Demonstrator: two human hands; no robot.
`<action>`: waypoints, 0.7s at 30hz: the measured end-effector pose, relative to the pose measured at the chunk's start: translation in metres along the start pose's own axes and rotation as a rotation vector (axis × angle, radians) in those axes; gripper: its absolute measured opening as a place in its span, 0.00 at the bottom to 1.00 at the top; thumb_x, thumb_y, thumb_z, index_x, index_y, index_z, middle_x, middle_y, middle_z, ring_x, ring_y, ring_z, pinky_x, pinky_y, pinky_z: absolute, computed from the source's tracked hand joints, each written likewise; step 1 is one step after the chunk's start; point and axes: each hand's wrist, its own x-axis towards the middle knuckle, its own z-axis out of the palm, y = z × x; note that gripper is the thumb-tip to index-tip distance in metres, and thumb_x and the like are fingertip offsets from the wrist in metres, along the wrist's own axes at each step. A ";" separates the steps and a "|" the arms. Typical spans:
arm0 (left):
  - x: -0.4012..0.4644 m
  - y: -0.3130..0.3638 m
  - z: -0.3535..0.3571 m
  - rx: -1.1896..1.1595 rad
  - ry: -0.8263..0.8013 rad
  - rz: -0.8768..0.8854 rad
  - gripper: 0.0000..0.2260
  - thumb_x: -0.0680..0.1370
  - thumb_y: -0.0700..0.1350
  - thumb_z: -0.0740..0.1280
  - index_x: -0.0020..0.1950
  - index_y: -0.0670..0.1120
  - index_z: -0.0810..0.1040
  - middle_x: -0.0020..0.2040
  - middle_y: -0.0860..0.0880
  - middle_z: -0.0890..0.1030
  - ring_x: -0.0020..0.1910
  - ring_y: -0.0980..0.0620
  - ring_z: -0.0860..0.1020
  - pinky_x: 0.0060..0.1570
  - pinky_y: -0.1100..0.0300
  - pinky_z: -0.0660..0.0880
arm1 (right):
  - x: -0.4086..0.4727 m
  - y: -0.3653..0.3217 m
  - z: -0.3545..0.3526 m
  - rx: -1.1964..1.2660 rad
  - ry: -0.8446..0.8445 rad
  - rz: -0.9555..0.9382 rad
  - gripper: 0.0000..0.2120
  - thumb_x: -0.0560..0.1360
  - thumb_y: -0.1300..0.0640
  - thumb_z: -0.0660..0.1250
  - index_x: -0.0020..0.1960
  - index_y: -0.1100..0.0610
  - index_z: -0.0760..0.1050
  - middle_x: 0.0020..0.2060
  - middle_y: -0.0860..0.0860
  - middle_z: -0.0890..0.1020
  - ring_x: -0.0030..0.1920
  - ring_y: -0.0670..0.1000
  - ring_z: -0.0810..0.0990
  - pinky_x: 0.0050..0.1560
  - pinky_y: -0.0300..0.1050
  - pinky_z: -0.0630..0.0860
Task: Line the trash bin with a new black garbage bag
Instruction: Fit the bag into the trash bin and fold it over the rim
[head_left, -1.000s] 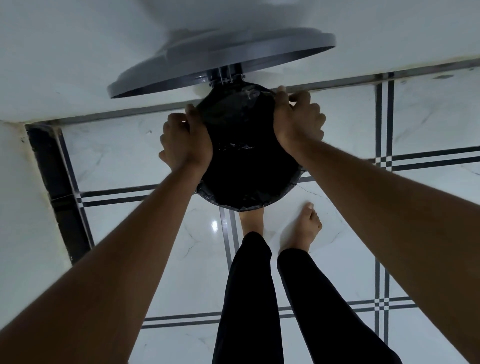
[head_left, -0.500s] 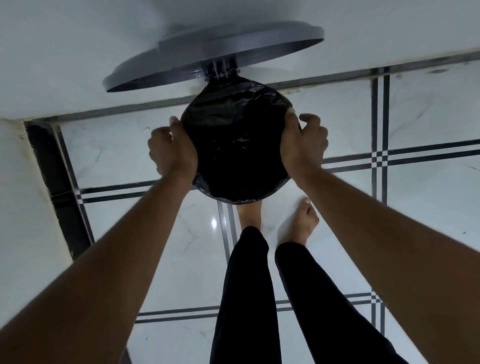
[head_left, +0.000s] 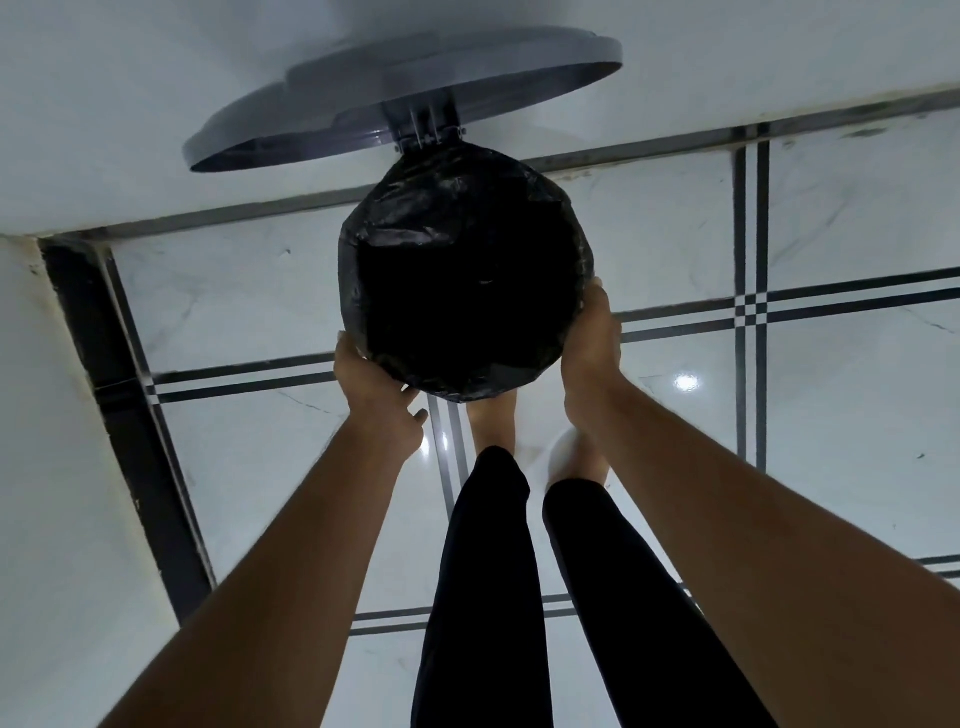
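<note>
A round trash bin stands on the floor below me, its mouth wholly covered by a black garbage bag (head_left: 462, 280) folded over the rim. The bin's grey lid (head_left: 405, 98) is swung up and back against the wall on its hinge. My left hand (head_left: 376, 384) presses against the bag at the near left of the rim, fingers curled under the bag's edge. My right hand (head_left: 592, 338) lies flat against the bag at the near right of the rim. The bin's body is hidden under the bag.
The floor (head_left: 831, 415) is glossy white marble tile with dark stripe lines. A white wall (head_left: 104, 130) runs behind the bin and another wall (head_left: 62, 467) stands at the left, with a dark skirting strip. My bare feet (head_left: 493, 421) stand just in front of the bin.
Both hands have slid along the rim from the sides toward the near edge of the bin. The bag now sits smoother over the rim.
</note>
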 end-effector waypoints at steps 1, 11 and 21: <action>0.002 0.002 0.000 -0.018 0.009 -0.003 0.33 0.82 0.69 0.52 0.82 0.54 0.69 0.79 0.49 0.73 0.78 0.45 0.70 0.80 0.39 0.56 | -0.001 -0.002 0.000 0.011 0.030 -0.001 0.23 0.86 0.39 0.58 0.73 0.53 0.74 0.59 0.48 0.81 0.53 0.47 0.79 0.41 0.41 0.71; 0.005 -0.010 0.011 0.818 0.227 1.265 0.12 0.81 0.53 0.67 0.52 0.44 0.77 0.47 0.50 0.78 0.49 0.51 0.75 0.52 0.55 0.74 | 0.003 -0.012 -0.003 -0.315 0.160 -0.421 0.32 0.85 0.37 0.61 0.82 0.54 0.66 0.78 0.54 0.72 0.77 0.56 0.72 0.74 0.55 0.71; 0.047 -0.004 0.032 1.675 -0.173 0.986 0.23 0.85 0.63 0.55 0.64 0.49 0.79 0.58 0.45 0.83 0.59 0.43 0.82 0.60 0.45 0.80 | 0.013 -0.019 0.000 -0.465 0.168 -0.620 0.31 0.85 0.37 0.61 0.78 0.57 0.71 0.73 0.54 0.77 0.74 0.56 0.73 0.72 0.55 0.72</action>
